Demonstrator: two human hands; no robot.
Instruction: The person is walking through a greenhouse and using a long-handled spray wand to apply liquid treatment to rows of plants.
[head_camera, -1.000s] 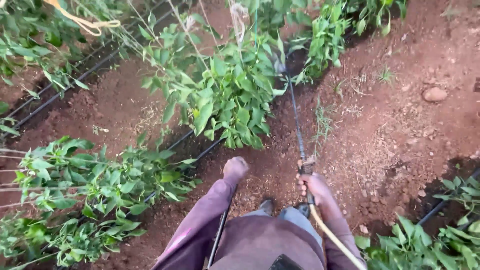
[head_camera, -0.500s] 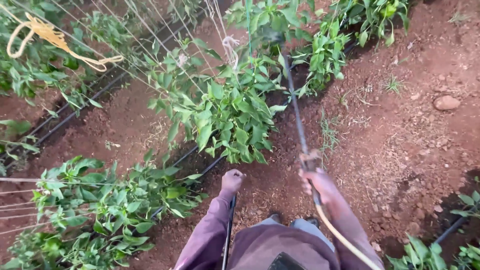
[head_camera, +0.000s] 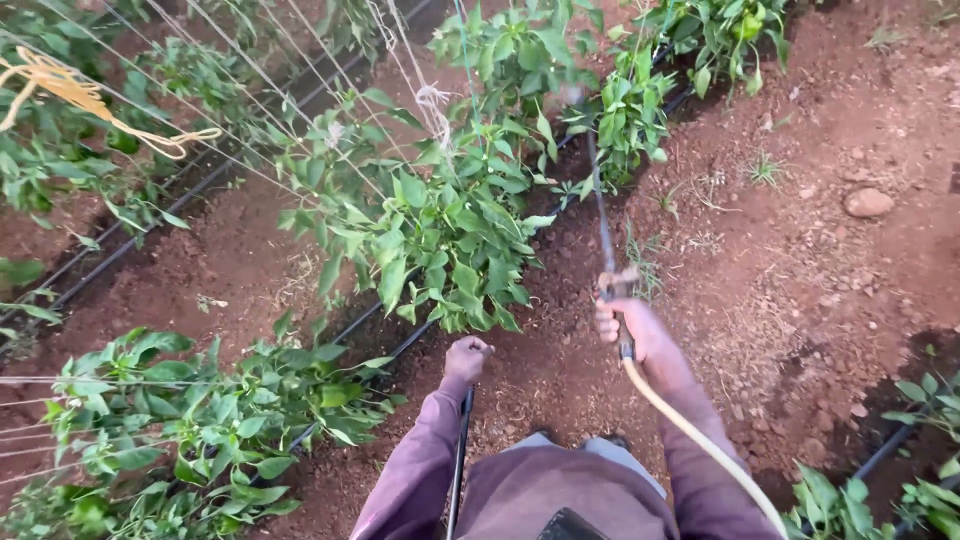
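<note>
Wand (head_camera: 603, 215), a thin dark spray rod, sits in the right hand (head_camera: 628, 325), whose grip is clenched round its handle; from there the rod runs up and away over the red soil (head_camera: 800, 280) toward the leafy plants. A pale yellow hose (head_camera: 690, 430) leaves the handle and curves back along the right sleeve toward the bottom edge of the view. The left hand (head_camera: 466, 358) is closed in a fist round the top of a dark lever (head_camera: 459, 455) that drops straight down beside the purple-sleeved arm. Just beyond both hands stands a bushy green plant (head_camera: 440, 240), with a black drip line (head_camera: 390, 352) lying on the soil beneath it. Farther out, white strings (head_camera: 420, 70) rise through the foliage, and a loop of yellow cord (head_camera: 90, 100) hangs near the top left. A stone (head_camera: 868, 203) lies on bare soil at the right.
</note>
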